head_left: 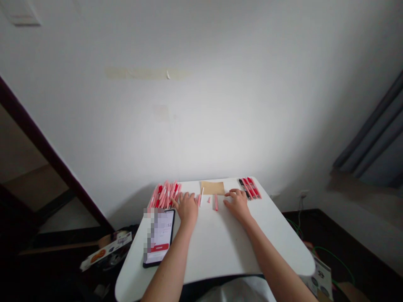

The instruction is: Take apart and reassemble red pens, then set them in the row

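Observation:
My left hand (pixel 187 206) rests low over the white table (pixel 220 247), fingers spread, beside a pile of pink and red pens (pixel 163 194). Just right of its fingertips lie a short pink pen part (pixel 199 200) and a thin white stick (pixel 202 196), perhaps a refill. Between the hands are a small pink piece (pixel 208 200) and a pink pen barrel (pixel 216 202). My right hand (pixel 236 204) is open with fingers slightly bent, apart from the barrel. Near its fingers is a row of pink, red and black pens (pixel 251 188). Neither hand visibly holds anything.
A brown paper piece (pixel 213 188) lies at the table's back edge, close to the wall (pixel 220 105). The phone (pixel 160 239) lies beside my left forearm. Boxes and clutter (pixel 108 251) stand on the floor at left, with green cable (pixel 333 258) at right.

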Tool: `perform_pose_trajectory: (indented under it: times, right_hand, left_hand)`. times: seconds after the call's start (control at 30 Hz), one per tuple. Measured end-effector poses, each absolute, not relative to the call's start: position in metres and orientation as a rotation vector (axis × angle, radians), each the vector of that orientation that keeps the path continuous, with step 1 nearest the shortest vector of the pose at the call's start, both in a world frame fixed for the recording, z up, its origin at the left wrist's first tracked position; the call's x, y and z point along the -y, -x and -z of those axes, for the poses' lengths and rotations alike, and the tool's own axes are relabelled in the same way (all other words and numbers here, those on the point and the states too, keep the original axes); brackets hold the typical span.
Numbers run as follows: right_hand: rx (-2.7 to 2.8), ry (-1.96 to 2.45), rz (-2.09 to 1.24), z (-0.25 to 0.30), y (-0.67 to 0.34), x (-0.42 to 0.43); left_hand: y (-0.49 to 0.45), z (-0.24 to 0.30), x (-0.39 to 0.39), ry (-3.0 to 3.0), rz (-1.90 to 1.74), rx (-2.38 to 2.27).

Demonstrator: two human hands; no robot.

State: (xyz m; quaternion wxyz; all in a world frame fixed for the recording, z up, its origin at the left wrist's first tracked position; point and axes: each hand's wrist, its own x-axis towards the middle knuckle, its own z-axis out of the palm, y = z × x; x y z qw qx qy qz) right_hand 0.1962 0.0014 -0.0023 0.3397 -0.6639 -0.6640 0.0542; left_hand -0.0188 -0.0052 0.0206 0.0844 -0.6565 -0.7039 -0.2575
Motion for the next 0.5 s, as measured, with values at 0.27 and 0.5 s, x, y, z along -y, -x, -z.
perform_pose_trajectory:
  times: [0.27,0.5]
  right_hand:
    - [1.754,1.694,-0.127,0.004,-0.198,0.0]
    - [1.754,1.642,-0.09,0.009,-0.198,-0.002]
  left_hand:
    - [0.017,-0.023,0.004,1.935,0.821,2.054]
    - [0.006,-0.024,0.004,2.063,0.947,1.922]
